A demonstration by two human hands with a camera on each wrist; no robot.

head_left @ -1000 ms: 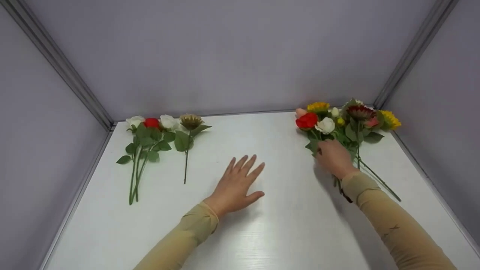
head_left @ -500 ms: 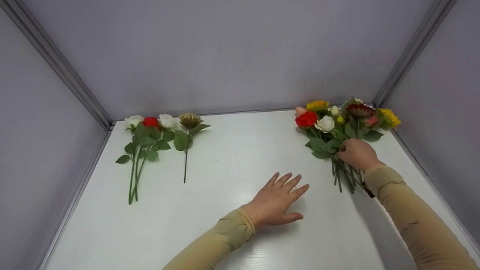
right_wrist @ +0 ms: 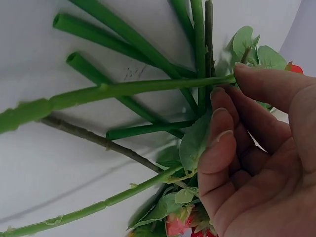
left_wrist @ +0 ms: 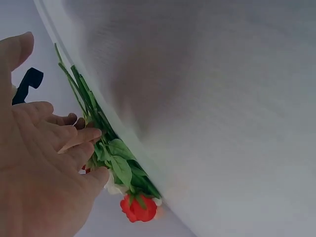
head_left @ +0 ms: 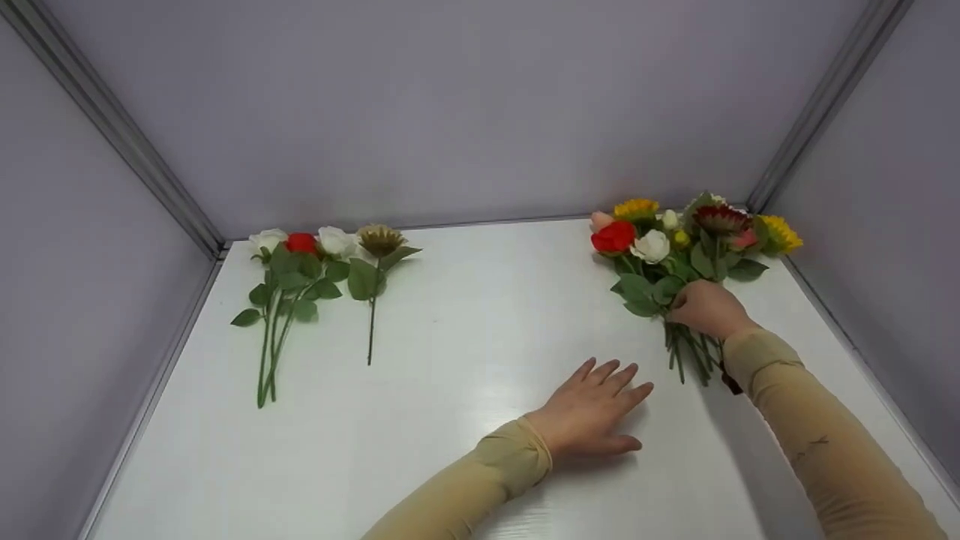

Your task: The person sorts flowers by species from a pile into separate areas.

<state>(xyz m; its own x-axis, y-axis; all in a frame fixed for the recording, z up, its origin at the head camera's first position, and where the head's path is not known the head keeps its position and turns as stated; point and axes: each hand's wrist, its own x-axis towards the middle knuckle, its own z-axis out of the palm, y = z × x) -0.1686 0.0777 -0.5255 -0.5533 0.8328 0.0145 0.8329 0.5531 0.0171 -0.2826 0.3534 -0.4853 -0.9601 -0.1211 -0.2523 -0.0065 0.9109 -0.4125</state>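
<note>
A bunch of flowers with a red rose, a white rose, yellow sunflowers and a dark red bloom lies at the back right. My right hand is over its stems. In the right wrist view, the thumb and fingers pinch a green flower stem, with other cut stems fanned behind it. My left hand hovers over the table to the left of the bunch, palm down, fingers straight and spread, holding nothing. The left wrist view shows the bunch beyond its fingers.
At the back left of the white table lie two white roses and a red rose with long stems. Beside them is a single brownish-gold flower. Grey panels stand around the back and sides.
My left hand has moved right and nearer to me. My right hand has shifted right across the stems, then slightly back left. The long stem that stuck out at lower right no longer shows there.
</note>
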